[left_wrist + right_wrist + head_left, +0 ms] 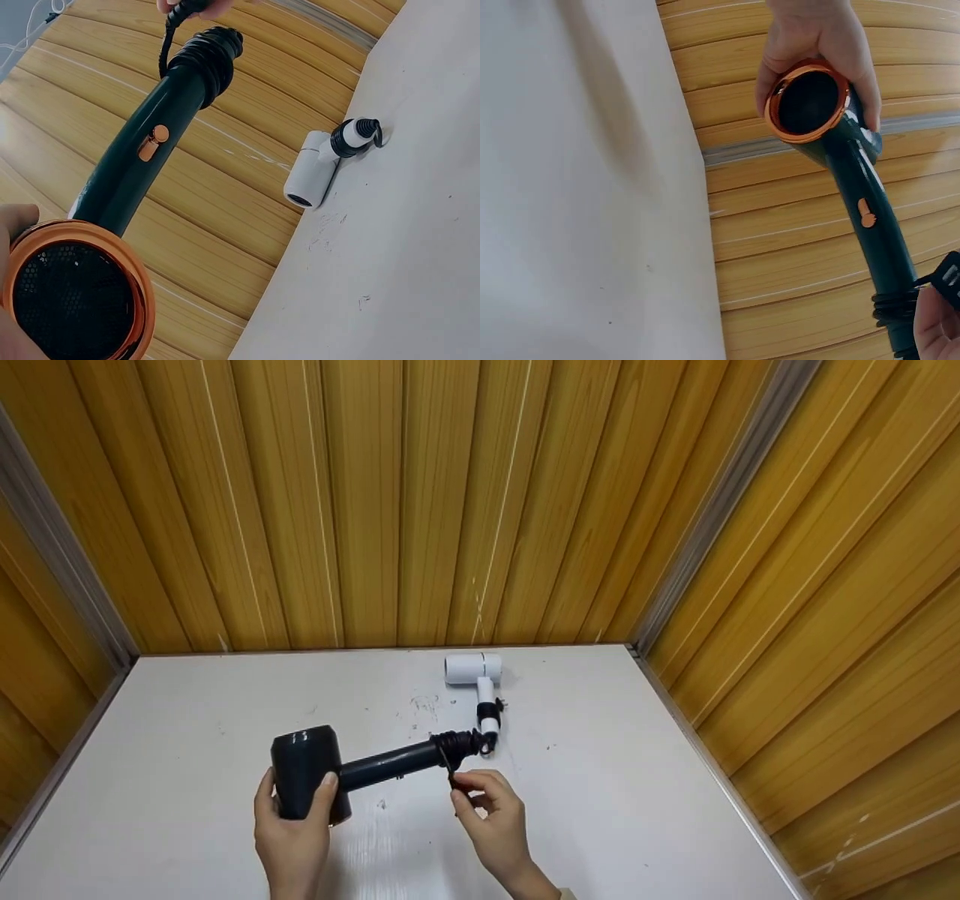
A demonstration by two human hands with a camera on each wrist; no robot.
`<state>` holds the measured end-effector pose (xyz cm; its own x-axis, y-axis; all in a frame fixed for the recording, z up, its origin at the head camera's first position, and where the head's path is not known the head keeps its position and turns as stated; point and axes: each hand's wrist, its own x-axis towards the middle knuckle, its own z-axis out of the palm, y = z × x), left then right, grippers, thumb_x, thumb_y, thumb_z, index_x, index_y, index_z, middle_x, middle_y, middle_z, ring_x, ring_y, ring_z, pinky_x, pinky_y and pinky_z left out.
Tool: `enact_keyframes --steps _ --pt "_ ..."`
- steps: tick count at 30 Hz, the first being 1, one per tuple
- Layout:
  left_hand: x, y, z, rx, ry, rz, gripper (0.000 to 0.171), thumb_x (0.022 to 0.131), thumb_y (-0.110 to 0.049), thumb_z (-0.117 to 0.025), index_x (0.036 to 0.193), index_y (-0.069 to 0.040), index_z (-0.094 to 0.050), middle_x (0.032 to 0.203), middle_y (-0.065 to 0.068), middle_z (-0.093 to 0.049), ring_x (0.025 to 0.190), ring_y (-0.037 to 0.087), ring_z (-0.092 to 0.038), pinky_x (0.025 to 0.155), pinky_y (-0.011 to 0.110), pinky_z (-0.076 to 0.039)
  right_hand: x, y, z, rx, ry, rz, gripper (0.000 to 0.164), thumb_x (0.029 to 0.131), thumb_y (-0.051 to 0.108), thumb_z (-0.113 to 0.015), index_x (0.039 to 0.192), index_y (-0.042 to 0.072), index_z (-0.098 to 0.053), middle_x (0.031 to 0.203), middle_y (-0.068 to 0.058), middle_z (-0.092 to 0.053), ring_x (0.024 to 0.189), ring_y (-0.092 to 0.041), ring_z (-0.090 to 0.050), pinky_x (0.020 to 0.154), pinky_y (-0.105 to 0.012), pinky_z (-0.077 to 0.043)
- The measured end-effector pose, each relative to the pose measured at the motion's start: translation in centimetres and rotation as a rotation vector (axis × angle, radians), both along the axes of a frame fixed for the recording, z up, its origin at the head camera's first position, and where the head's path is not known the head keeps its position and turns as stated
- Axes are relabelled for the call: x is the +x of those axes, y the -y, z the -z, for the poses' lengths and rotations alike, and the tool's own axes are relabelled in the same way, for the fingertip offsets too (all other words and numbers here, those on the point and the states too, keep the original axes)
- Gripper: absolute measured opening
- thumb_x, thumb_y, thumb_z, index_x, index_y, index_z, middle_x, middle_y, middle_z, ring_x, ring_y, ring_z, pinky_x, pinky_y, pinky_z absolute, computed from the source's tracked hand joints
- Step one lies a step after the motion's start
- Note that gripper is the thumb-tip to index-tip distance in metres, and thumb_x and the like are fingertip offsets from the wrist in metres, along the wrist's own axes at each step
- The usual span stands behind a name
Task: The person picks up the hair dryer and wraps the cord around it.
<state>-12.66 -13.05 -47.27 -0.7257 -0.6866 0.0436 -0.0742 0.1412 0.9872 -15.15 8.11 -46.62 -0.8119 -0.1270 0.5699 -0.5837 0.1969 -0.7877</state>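
A dark green hair dryer point(386, 765) with copper trim is held up over the table. My left hand point(294, 829) grips its barrel, thumb on the near side. The left wrist view shows the copper-rimmed mesh end point(75, 300) and a copper switch point(154, 142) on the handle. Black cord point(454, 744) is coiled around the handle's far end. There, my right hand point(491, 817) pinches the cord's loose end between thumb and fingertips. A black plug point(946, 277) shows at those fingers in the right wrist view.
A white hair dryer point(469, 669) lies toward the back of the white table point(600, 780), its black cord point(489, 711) wrapped around the handle. Wood-patterned panel walls point(435, 510) enclose the table at the back and sides.
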Motion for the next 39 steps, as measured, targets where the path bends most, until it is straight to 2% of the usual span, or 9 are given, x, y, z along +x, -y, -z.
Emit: enact_keyframes --steps 3,7,15,19,24,27,31,34,39 --pt "0.0 0.1 -0.1 0.022 0.005 0.007 0.09 0.076 -0.048 -0.065 0.142 -0.006 -0.02 0.114 0.026 -0.046 0.091 0.035 -0.054 0.059 0.036 -0.053 -0.8 0.0 1.2 0.101 -0.109 0.031 0.027 0.08 -0.002 -0.062 0.107 0.002 -0.061 0.094 -0.006 -0.059 0.079 -0.015 -0.058 0.059 -0.021 -0.05" --pt "0.0 0.2 -0.1 0.048 0.018 0.021 0.092 0.074 -0.05 -0.066 0.142 -0.009 -0.02 0.115 0.024 -0.047 0.092 0.034 -0.054 0.061 0.035 -0.053 -1.4 0.0 1.9 0.259 -0.236 0.074 0.038 0.079 0.0 -0.063 0.117 0.005 -0.059 0.091 0.002 -0.057 0.075 -0.005 -0.055 0.062 -0.014 -0.047" --pt "-0.1 0.1 0.0 0.025 0.048 0.029 0.095 0.071 -0.053 -0.067 0.142 -0.009 -0.02 0.122 0.027 -0.045 0.095 0.037 -0.053 0.065 0.042 -0.053 -2.2 0.1 1.4 0.445 -0.402 0.115 0.024 0.082 0.01 -0.065 0.105 0.004 -0.066 0.086 0.004 -0.063 0.078 -0.007 -0.055 0.069 -0.01 -0.042" --pt "-0.1 0.3 0.0 -0.012 0.07 0.041 0.095 0.071 -0.055 -0.066 0.142 -0.008 -0.021 0.122 0.028 -0.045 0.094 0.038 -0.055 0.065 0.042 -0.053 -3.0 0.0 0.8 0.546 -0.433 0.149 0.022 0.077 0.025 -0.07 0.095 0.012 -0.07 0.087 0.008 -0.059 0.079 -0.006 -0.051 0.07 -0.018 -0.038" --pt "0.0 0.5 -0.3 -0.054 0.105 0.077 0.095 0.07 -0.058 -0.065 0.141 -0.009 -0.023 0.114 0.025 -0.05 0.092 0.037 -0.057 0.064 0.039 -0.053 -4.0 -0.5 0.1 0.71 -0.397 0.179 0.03 0.071 0.039 -0.071 0.091 0.019 -0.062 0.098 0.008 -0.051 0.09 -0.009 -0.045 0.073 -0.028 -0.031" --pt "-0.1 0.7 -0.5 -0.089 0.122 0.098 0.094 0.07 -0.058 -0.064 0.14 -0.01 -0.025 0.109 0.022 -0.052 0.09 0.034 -0.057 0.062 0.035 -0.052 -4.4 -0.8 -0.1 0.812 -0.385 0.161 0.042 0.07 0.042 -0.071 0.104 0.02 -0.06 0.111 0.005 -0.052 0.1 -0.013 -0.045 0.079 -0.033 -0.031" --pt "-0.3 0.9 -0.8 -0.117 0.138 0.154 0.097 0.069 -0.059 -0.065 0.14 -0.008 -0.025 0.112 0.025 -0.051 0.089 0.035 -0.058 0.061 0.034 -0.05 -4.6 -1.2 -0.2 0.92 -0.374 0.085 0.054 0.074 0.043 -0.068 0.121 0.019 -0.055 0.12 0.004 -0.054 0.106 -0.014 -0.048 0.084 -0.036 -0.032" --pt "-0.8 1.1 -0.9 -0.131 0.176 0.203 0.101 0.067 -0.061 -0.065 0.14 -0.006 -0.024 0.114 0.028 -0.05 0.09 0.036 -0.057 0.062 0.035 -0.049 -4.9 -1.3 0.2 0.982 -0.399 0.028 0.052 0.077 0.041 -0.067 0.12 0.014 -0.056 0.114 0.004 -0.059 0.102 -0.012 -0.052 0.084 -0.033 -0.036" --pt "-2.1 1.5 -0.8 -0.158 0.225 0.28 0.1 0.068 -0.058 -0.067 0.138 -0.001 -0.025 0.109 0.028 -0.053 0.087 0.033 -0.058 0.062 0.033 -0.047 -5.7 -1.3 1.3 1.066 -0.562 0.007 0.046 0.074 0.039 -0.068 0.107 0.007 -0.063 0.097 0.0 -0.063 0.087 -0.014 -0.057 0.075 -0.029 -0.044"
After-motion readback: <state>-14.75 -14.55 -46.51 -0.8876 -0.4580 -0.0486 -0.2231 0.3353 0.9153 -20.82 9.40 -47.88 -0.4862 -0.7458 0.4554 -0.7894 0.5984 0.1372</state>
